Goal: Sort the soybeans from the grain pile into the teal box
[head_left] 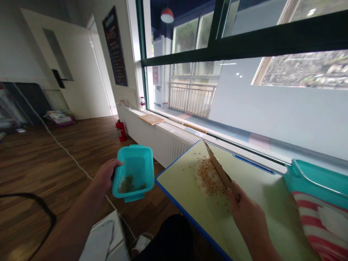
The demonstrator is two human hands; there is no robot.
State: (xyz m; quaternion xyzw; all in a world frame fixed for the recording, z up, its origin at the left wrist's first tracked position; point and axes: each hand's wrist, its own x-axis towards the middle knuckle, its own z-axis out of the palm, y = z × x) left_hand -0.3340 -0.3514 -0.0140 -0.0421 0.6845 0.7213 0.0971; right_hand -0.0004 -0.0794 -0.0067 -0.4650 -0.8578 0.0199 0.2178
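My left hand (104,174) is closed on the edge of a teal plastic container (133,172), held out in the air just left of the table's corner; a few seeds and greenish bits lie in its bottom. My right hand (246,210) grips the handle of a knife (219,168) whose blade lies slanted across a pile of small yellow-brown seeds (210,177) on the pale green table (187,188) with a blue rim.
A second teal container (315,181) stands at the table's right edge beside a red-and-white striped cloth (323,224). A white radiator (163,141) runs under the window sill. A red fire extinguisher (121,130) stands on the wooden floor, and a white cable (67,154) crosses it.
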